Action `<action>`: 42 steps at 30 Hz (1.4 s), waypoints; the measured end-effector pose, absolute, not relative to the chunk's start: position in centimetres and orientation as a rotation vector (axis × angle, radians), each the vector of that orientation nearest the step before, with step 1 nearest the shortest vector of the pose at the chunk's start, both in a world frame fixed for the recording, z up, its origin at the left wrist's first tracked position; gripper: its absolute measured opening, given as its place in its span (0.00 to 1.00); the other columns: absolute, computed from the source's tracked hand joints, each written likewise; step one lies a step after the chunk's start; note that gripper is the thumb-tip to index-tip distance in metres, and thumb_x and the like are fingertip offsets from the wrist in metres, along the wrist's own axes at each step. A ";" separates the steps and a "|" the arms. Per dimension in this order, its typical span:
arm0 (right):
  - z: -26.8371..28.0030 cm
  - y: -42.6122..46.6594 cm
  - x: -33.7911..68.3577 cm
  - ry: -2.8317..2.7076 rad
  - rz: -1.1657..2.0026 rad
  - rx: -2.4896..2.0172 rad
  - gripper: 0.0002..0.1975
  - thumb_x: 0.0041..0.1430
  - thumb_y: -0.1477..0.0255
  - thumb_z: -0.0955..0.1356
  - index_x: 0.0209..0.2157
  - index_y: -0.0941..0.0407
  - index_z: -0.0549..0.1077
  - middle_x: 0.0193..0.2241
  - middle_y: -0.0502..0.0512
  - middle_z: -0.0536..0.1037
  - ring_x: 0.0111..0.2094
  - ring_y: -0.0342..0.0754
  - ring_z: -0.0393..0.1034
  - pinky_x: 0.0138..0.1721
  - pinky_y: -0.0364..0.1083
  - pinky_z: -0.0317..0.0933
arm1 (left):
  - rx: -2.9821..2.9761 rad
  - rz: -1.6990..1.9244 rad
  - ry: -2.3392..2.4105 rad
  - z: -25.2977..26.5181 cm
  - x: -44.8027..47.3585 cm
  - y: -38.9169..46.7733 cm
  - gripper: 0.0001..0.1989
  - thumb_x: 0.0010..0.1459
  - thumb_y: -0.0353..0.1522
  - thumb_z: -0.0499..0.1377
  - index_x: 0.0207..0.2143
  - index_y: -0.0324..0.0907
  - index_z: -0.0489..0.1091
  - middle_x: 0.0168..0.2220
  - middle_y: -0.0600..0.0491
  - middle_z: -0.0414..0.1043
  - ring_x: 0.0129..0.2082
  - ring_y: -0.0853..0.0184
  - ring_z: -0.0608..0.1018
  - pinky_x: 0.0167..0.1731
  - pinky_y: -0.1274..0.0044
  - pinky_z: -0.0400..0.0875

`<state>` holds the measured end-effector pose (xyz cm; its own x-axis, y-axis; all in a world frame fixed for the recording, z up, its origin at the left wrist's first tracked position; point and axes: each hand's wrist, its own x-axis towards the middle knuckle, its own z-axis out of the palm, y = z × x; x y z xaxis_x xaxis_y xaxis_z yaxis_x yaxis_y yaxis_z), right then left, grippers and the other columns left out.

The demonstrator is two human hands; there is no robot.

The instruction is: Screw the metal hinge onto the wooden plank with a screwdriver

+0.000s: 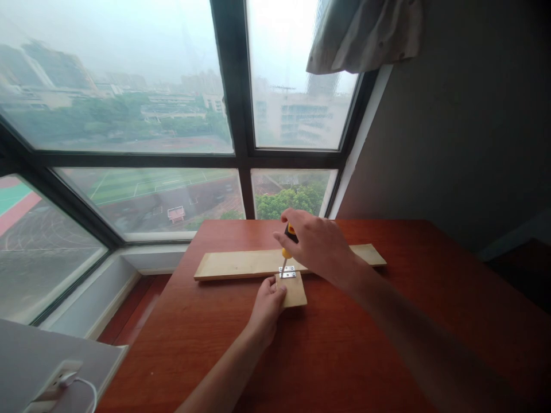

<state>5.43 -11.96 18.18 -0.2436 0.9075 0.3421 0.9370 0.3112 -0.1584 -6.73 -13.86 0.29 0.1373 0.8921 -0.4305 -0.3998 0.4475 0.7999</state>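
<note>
My right hand (321, 244) grips the yellow and black handle of a screwdriver (286, 252), which stands nearly upright with a slight tilt. Its tip meets the near left part of a silver metal hinge (289, 275). That hinge lies across the seam between a long pale wooden board (241, 264) and a small wooden piece (295, 292). Closed on the left edge of the small piece is my left hand (269, 301), thumb on top. Part of the long board is hidden behind my right hand. Whether a screw sits under the tip, I cannot tell.
The boards rest on a reddish-brown wooden table (344, 355). Large windows with a dark frame (243, 160) stand behind it. A curtain (365, 37) hangs at upper right. A wall socket (55, 384) with a white plug and cable is at lower left.
</note>
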 end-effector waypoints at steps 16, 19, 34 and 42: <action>17.8 -11.7 5.7 -2.175 -0.066 -1.618 0.15 0.61 0.67 0.61 0.49 0.53 0.66 0.44 0.55 0.75 0.38 0.50 0.71 0.35 0.46 0.58 | 0.590 1.011 1.054 0.5 -6.8 -13.9 0.14 0.55 0.25 0.60 0.44 0.37 0.64 0.39 0.45 0.76 0.34 0.65 0.79 0.34 0.78 0.72; 17.9 -12.0 5.8 -2.168 -0.065 -1.587 0.19 0.57 0.70 0.62 0.51 0.54 0.64 0.47 0.56 0.74 0.41 0.51 0.71 0.36 0.46 0.58 | 0.577 1.013 1.051 0.6 -6.8 -14.0 0.14 0.54 0.25 0.60 0.44 0.38 0.65 0.40 0.45 0.76 0.35 0.65 0.79 0.34 0.78 0.73; 18.2 -12.2 5.7 -2.188 -0.111 -1.617 0.18 0.60 0.62 0.62 0.50 0.53 0.66 0.45 0.57 0.75 0.39 0.53 0.71 0.34 0.47 0.60 | 0.577 1.008 1.052 0.9 -6.9 -14.1 0.15 0.53 0.26 0.61 0.44 0.38 0.65 0.38 0.44 0.76 0.33 0.63 0.79 0.34 0.75 0.74; 18.0 -12.2 5.6 -2.187 -0.065 -1.590 0.20 0.58 0.70 0.62 0.53 0.54 0.64 0.47 0.57 0.74 0.41 0.51 0.71 0.38 0.47 0.60 | 0.583 1.027 1.048 0.8 -6.9 -14.1 0.16 0.51 0.26 0.62 0.43 0.37 0.66 0.37 0.45 0.77 0.33 0.64 0.79 0.35 0.75 0.74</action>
<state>5.57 -12.19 18.05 -0.2474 0.8958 0.3692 0.9160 0.3404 -0.2121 -6.90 -14.06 0.84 0.1294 0.8976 -0.4213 -0.4039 0.4358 0.8043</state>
